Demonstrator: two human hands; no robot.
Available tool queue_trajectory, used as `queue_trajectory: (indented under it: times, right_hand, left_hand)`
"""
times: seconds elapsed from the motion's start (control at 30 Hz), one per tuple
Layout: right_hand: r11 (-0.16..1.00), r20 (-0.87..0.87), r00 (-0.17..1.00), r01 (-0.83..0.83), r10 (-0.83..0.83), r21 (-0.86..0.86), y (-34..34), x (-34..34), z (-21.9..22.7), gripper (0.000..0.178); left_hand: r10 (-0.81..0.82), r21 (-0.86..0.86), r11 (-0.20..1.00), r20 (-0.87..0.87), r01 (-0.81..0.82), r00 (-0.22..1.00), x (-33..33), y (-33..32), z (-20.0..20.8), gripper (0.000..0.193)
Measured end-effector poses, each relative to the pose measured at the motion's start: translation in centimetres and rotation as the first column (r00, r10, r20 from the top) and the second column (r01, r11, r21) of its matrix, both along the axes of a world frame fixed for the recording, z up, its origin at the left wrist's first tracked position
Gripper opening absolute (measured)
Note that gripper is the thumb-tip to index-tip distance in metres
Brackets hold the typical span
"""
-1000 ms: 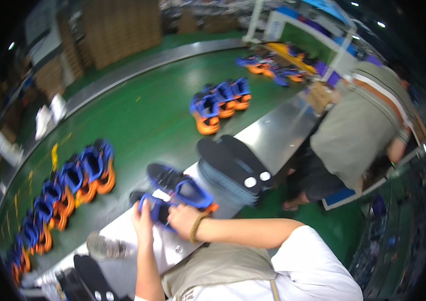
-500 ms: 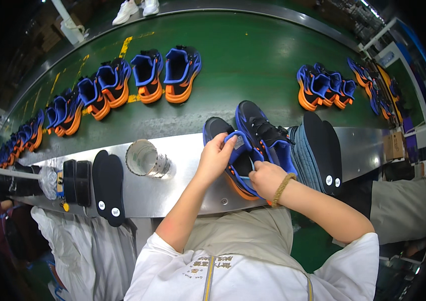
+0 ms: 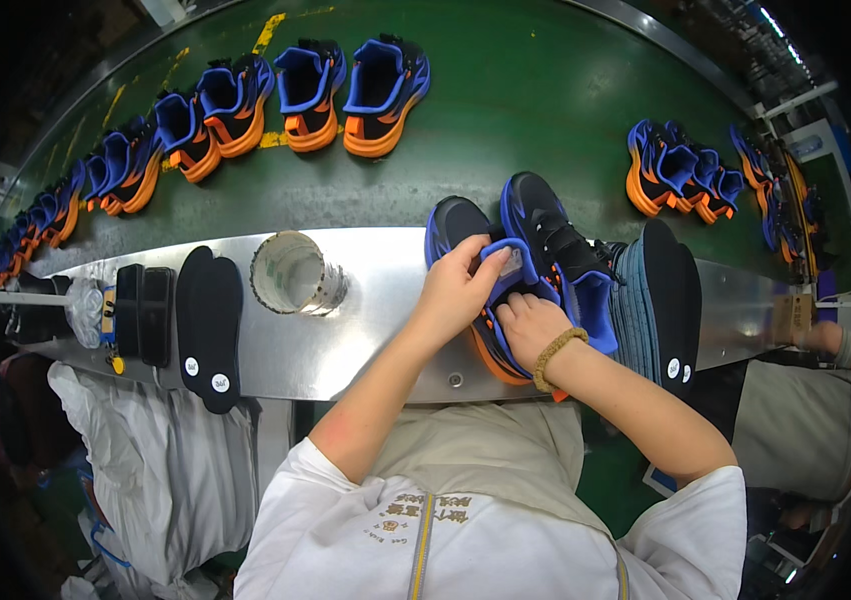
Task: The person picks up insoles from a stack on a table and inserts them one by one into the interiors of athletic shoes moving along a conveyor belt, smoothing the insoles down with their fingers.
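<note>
A blue-and-black sneaker with an orange sole point(image 3: 503, 352) stands on the metal ledge in front of me, toe pointing away. My left hand point(image 3: 460, 283) pinches its padded blue tongue point(image 3: 515, 258) and holds the opening wide. Inside that opening are the curled fingers of my right hand point(image 3: 535, 328); their tips, and anything they hold, are hidden by the shoe. A matching sneaker point(image 3: 555, 235) stands close on the right, untouched. Beside it leans a stack of insoles point(image 3: 670, 300), black on the outer face with blue-grey edges.
More black insoles point(image 3: 210, 325) lie left, near dark cases point(image 3: 143, 315) and an open metal can point(image 3: 290, 275). Beyond the ledge, a green surface point(image 3: 505, 100) carries a row of sneakers point(image 3: 380, 95) on the left and another group point(image 3: 675, 170) on the right. A person's leg point(image 3: 795, 430) shows at right.
My right hand has pushed deeper into the shoe; the light-blue edge seen at its fingers earlier is now out of sight. The left hand keeps the tongue. The whole view has shifted slightly.
</note>
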State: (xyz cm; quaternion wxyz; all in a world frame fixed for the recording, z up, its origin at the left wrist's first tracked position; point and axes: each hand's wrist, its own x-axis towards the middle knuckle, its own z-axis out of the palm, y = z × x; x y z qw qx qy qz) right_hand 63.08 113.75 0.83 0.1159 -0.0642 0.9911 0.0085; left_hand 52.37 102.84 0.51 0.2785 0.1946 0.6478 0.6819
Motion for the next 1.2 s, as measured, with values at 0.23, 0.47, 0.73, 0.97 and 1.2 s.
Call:
queue_trajectory:
  times: [0.23,0.47,0.73,0.97,1.2]
  right_hand:
    - [0.985,0.557,0.82,0.045,-0.131,0.166,-0.6,-2.1,1.6,0.037]
    - [0.929,0.627,0.77,-0.308,0.116,0.206,0.1,-2.7,1.4,0.034]
    - [0.958,0.533,0.797,-0.262,0.283,-0.116,1.9,0.1,5.2,0.042]
    - [0.87,-0.017,1.0,0.012,-0.023,-0.492,1.1,3.5,4.9,0.036]
    - [0.479,0.031,0.834,0.347,-0.552,-0.806,-1.9,11.4,3.6,0.02]
  left_hand:
    - [-0.013,-0.068,0.998,-0.142,0.003,0.99,0.2,0.0,0.9,0.025]
    - [-0.011,0.001,1.0,-0.23,0.011,0.973,-0.4,0.4,0.2,0.022]
    - [0.041,-0.015,0.997,-0.698,-0.071,0.715,0.0,1.0,0.1,0.028]
    - [-0.299,-0.419,0.908,-0.642,0.004,0.706,0.3,1.6,1.9,0.047]
    - [-0.356,-0.381,0.913,-0.576,0.144,0.736,0.1,-0.1,3.2,0.037]
